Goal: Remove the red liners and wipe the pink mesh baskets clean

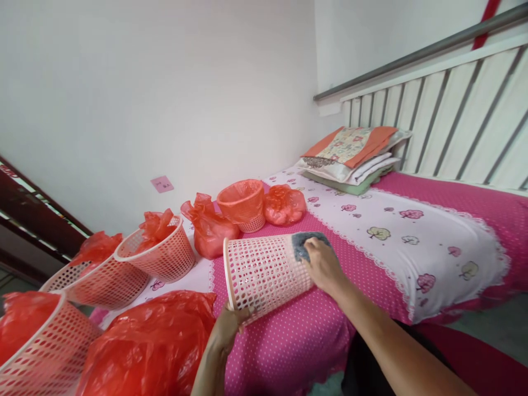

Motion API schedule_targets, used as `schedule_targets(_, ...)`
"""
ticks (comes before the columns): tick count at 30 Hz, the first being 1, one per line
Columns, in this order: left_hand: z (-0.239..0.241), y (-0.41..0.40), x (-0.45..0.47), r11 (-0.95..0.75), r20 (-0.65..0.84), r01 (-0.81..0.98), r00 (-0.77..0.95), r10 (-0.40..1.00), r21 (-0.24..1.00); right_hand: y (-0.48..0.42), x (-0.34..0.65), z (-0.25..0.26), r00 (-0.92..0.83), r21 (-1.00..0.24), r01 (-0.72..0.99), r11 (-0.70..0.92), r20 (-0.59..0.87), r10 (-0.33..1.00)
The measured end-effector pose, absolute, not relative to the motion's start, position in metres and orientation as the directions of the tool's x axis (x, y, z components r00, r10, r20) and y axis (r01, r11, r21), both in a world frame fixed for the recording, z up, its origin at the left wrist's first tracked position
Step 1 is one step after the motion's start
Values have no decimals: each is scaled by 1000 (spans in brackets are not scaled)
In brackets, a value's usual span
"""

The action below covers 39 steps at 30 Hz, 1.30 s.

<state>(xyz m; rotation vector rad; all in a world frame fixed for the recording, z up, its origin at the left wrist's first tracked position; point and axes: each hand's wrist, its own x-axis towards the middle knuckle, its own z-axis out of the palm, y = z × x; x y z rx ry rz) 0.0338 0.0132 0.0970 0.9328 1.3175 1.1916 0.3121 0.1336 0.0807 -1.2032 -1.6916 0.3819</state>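
A pink lattice wastebasket (264,272) lies on its side on the pink dotted bedspread (313,330). My left hand (231,325) is closed on its rim at the lower edge. My right hand (324,267) presses a grey cloth (305,242) against the basket's base, fingers curled over the cloth.
Several more pink baskets (159,256) with red plastic bags (148,344) sit at the left, one lined basket (243,204) and tied red bags (284,204) behind. Folded pillows (350,154) lie by the slatted headboard (454,126). A white wall runs behind.
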Motion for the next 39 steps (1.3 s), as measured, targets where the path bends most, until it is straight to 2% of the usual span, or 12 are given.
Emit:
schedule_targets(2,94,7,34,189,-201,-119,-103,974,975,145,326,76,124,-816,455,358,456,882)
schedule_targets(5,83,-4,32,203,-212,-129,-58,976,971,153,338,76,237,-886,366,284,383,893)
schedule_targets(7,74,-12,30,192,-199,-112,-52,979,975,153,340,80,364,-945,200,258,316,876)
schedule_targets(9,68,-19,29,163,-168,-90,-47,985,983,151,338,85,465,-967,18,253,232,855)
schedule_targets(11,67,-24,30,133,-136,-78,-32,990,988,149,333,88,458,-971,-48,235,188,869)
schedule_targets(16,89,-14,31,39,-53,-63,-233,971,997,142,315,85,166,-959,94,269,281,945)
schedule_targets(18,98,-7,33,52,-64,-56,-230,971,997,142,310,82,100,-940,115,322,334,937)
schedule_targets(21,106,-1,40,109,-122,-81,-187,975,991,147,309,76,90,-926,141,349,363,927)
schedule_targets(28,103,-8,50,116,-148,-142,-248,957,983,155,305,57,96,-923,127,363,376,922)
schedule_targets(30,99,-9,51,118,-159,-165,-261,952,979,153,300,52,69,-874,184,450,468,881)
schedule_targets(34,94,-12,50,112,-158,-184,-258,953,977,147,287,42,-51,-664,426,615,661,749)
schedule_targets(39,94,-15,51,90,-125,-140,-263,957,986,124,270,44,-207,-526,554,645,664,718)
